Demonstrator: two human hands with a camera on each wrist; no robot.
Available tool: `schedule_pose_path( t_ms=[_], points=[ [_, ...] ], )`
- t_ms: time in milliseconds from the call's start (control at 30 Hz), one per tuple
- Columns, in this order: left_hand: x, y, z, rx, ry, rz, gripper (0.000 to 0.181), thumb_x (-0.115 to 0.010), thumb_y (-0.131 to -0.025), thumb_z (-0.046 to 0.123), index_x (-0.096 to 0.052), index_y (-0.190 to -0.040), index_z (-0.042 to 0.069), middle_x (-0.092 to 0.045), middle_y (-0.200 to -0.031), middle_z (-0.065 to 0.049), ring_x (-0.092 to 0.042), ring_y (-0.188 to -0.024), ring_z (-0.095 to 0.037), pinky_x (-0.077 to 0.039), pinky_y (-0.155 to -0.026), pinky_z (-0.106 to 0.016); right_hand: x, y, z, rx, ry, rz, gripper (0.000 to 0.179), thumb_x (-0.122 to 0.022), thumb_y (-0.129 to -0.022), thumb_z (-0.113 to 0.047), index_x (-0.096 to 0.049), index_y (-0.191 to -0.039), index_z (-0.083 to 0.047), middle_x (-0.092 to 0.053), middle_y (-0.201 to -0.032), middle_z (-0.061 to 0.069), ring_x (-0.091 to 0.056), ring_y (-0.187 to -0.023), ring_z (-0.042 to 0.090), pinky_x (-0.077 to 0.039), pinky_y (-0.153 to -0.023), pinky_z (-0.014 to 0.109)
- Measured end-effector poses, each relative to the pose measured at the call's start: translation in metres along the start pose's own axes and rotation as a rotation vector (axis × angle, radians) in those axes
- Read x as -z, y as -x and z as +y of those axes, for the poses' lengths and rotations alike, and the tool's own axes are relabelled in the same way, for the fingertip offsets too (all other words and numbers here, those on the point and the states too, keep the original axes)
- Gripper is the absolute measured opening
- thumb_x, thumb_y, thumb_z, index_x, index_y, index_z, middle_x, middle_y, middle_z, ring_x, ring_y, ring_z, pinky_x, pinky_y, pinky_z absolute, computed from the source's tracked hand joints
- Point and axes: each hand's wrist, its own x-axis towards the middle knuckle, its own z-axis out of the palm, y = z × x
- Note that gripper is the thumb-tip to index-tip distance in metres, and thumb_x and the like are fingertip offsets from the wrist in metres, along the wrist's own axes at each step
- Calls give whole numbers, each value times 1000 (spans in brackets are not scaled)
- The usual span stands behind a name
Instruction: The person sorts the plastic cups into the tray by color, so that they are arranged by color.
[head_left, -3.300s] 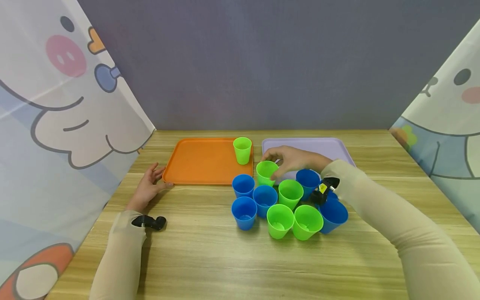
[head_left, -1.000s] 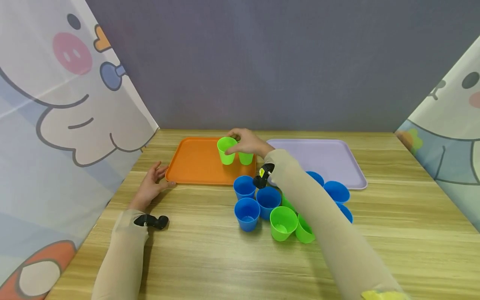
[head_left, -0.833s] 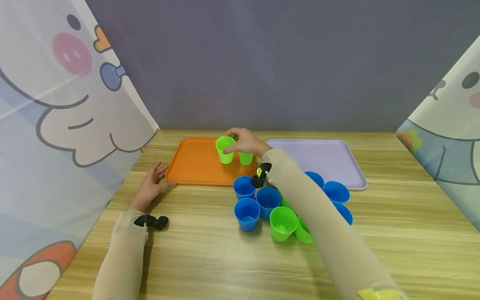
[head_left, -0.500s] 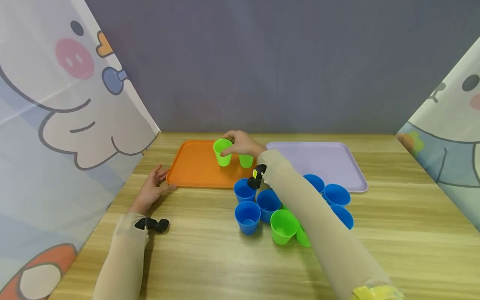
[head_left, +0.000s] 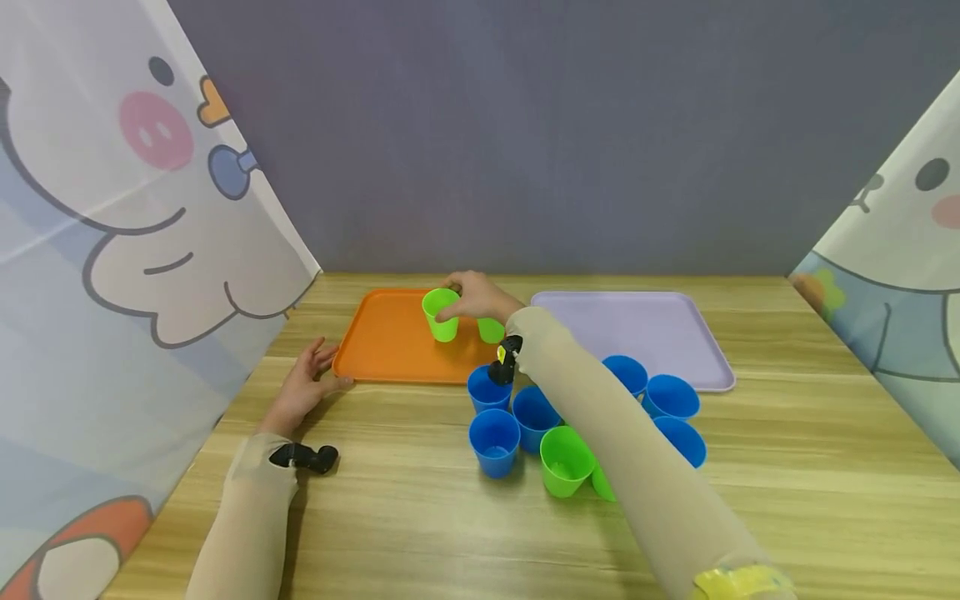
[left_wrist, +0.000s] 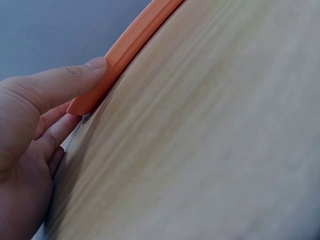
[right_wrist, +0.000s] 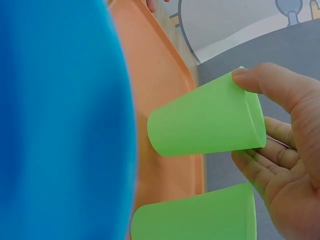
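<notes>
My right hand [head_left: 480,297] holds a green cup [head_left: 442,317] by its rim, thumb on the near side and fingers behind. The cup stands upright over the orange tray [head_left: 390,342]; in the right wrist view this green cup [right_wrist: 205,120] has its base against the tray. A second green cup [head_left: 491,331] is on the tray just to its right, partly hidden by the hand. My left hand [head_left: 303,387] rests at the tray's front left corner; in the left wrist view its thumb [left_wrist: 75,82] lies against the rim and its fingertips touch the corner.
A lilac tray [head_left: 630,333] lies to the right. In front are several blue cups [head_left: 495,446] and green cups [head_left: 566,462], some hidden under my right forearm. One blue cup [right_wrist: 55,120] looms close in the right wrist view. A grey partition [head_left: 480,150] stands behind the table.
My right hand has lifted the green cup from the group, carried it left over the orange tray, then shifted it slightly further left and down. The left hand stays at the corner.
</notes>
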Motion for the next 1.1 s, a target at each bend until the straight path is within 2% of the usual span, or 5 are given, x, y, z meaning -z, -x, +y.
schedule_pose_path(
  t_ms=[233, 533, 833, 900, 1100],
  points=[
    [0, -1, 0, -3, -2, 1, 105, -74, -88, 2, 5, -157, -1, -23, -158, -29, -24, -144, -45, -19, -117, -57, 0, -4, -1, -13, 30, -21, 65, -81, -83, -26, -56, -139, -6, -58, -136, 11, -54, -121, 28, -48, -99, 37],
    [0, -6, -3, -11, 17, 4, 106, -74, -88, 1, 5, -158, 1, -24, -158, -28, -25, -144, -44, -20, -116, -57, 3, -7, -6, -24, 145, -109, 69, -77, -87, -24, -48, -147, -4, -47, -150, 13, -40, -139, 28, -36, -113, 38],
    [-1, -2, -1, -6, 0, 2, 105, -74, -88, 0, 5, -157, -1, -24, -157, -29, -25, -144, -45, -20, -116, -57, 4, -8, -5, -24, 145, -115, 69, -75, -88, -23, -46, -148, -2, -47, -150, 13, -42, -138, 29, -38, -111, 37],
    [-3, 1, 7, -1, 6, 0, 103, -73, -88, -3, 4, -156, -4, -23, -157, -31, -23, -143, -47, -20, -116, -58, 3, -9, -4, -21, 138, -108, 70, -75, -88, -22, -45, -148, -2, -47, -150, 13, -44, -137, 29, -39, -111, 37],
    [-1, -1, 1, -11, 12, 6, 104, -73, -88, -1, 5, -156, -3, -24, -157, -30, -24, -144, -46, -20, -116, -58, 5, -8, -3, -18, 117, -96, 70, -75, -87, -23, -46, -148, -3, -49, -148, 13, -47, -134, 28, -41, -108, 36]
  ],
)
